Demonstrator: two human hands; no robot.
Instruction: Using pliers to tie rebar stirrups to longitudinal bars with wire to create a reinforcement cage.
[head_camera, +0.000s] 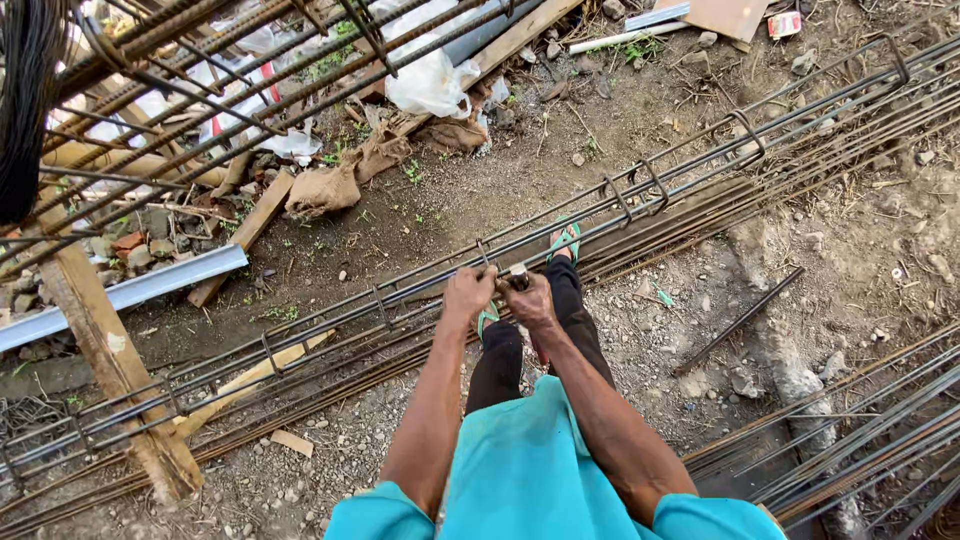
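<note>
- Your left hand (468, 292) is closing its grip around the long cage of dark steel reinforcing bars (420, 285) that is running from the near left to the far right across the dirt ground (480, 190).
- Your right hand (528, 298) is sitting just beside the left one, its grip wrapping a small metal tool with a pale end (518, 272), which is touching the top bar of the cage.
- Both hands are meeting at one bent steel stirrup loop (483, 252) that is ringing the bars; more loops are standing at intervals along the cage to the left and right.
- Your feet in green sandals (565, 238) are standing right against the cage, below your hands.
- A second bundle of steel bars (860, 440) is lying near you on the right, well apart from your hands.
- A short loose dark rod (740, 320) is lying on the ground between the two bundles.
- A weathered wooden post (115, 370) is leaning on the near left, crossing the cage.
- A white plastic bag (430, 80) and torn brown sacking (325, 190) are lying on the far side.
</note>
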